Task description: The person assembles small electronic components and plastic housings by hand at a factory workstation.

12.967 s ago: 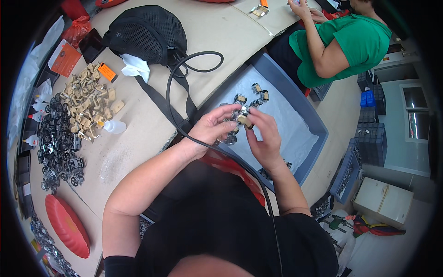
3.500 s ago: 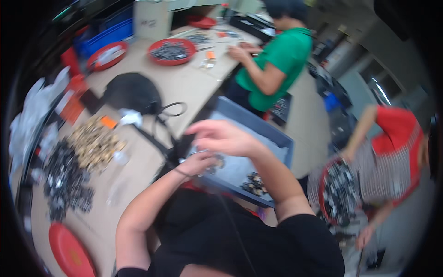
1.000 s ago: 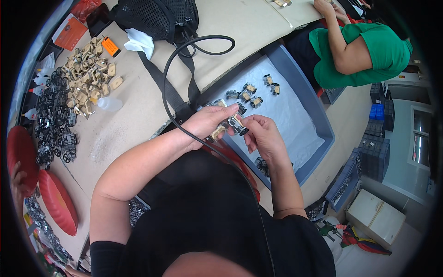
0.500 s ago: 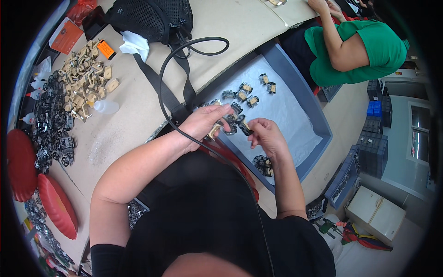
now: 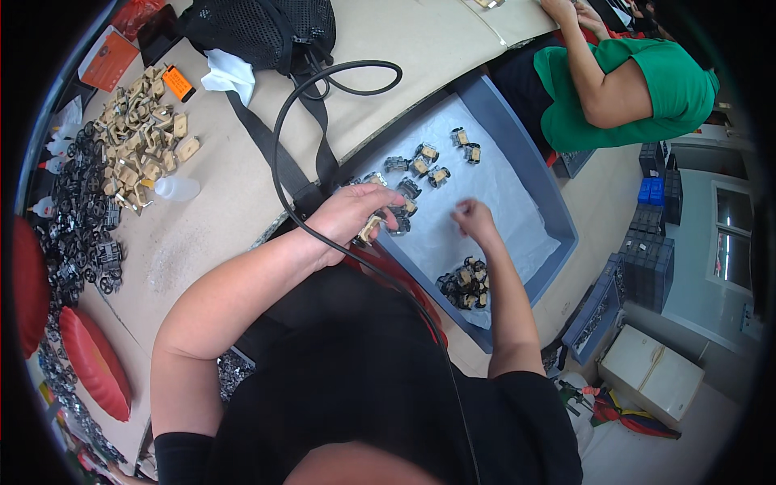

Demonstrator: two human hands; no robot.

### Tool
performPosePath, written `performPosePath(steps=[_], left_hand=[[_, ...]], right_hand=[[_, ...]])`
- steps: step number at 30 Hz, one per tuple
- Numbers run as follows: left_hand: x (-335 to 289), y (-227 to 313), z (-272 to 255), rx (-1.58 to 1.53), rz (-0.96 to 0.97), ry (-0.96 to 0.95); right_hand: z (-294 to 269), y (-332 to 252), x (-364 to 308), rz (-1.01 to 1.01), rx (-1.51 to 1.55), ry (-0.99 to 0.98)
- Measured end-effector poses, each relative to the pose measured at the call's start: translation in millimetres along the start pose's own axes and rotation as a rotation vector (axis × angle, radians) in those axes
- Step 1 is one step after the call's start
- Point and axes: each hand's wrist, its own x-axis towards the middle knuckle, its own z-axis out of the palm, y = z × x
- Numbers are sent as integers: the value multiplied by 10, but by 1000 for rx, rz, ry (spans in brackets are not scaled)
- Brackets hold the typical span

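My left hand [image 5: 354,213] is curled round a small tan-and-black toy car [image 5: 369,229] at the near left rim of a grey tray [image 5: 540,301]. Several more toy cars [image 5: 406,212] lie against its fingertips, partly hidden by the hand. Over the middle of the tray is my right hand [image 5: 477,222], its fingers blurred by motion, and no car shows in it. A heap of toy cars [image 5: 465,284] lies below it in the near corner. Farther off, loose toy cars [image 5: 427,162] rest on the tray's white sheet [image 5: 485,133].
Left on the table are tan parts [image 5: 141,145], black wheeled parts [image 5: 85,218], a white bottle [image 5: 176,188] and a red dish [image 5: 95,364]. A black cable [image 5: 279,145] loops over my left wrist. A black mesh bag [image 5: 259,32] and a person in green [image 5: 630,89] are farther back.
The toy car that was in my right hand's fingers no longer shows there. That hand has moved slightly right and up, uncovering more of the near heap. My left hand keeps its hold.
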Motion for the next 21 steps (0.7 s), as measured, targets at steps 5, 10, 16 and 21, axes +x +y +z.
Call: performPosePath(steps=[5, 10, 16, 21], left_hand=[[37, -29, -29, -21, -4, -21], [36, -13, -5, -46, -18, -21], [36, -39, -25, -80, 29, -20], [3, -37, 3, -118, 85, -40]], right_hand=[[319, -393, 467, -133, -189, 419], [335, -469, 482, -22, -213, 302], [153, -711, -79, -208, 334, 241], [7, -1278, -798, -399, 750, -102]])
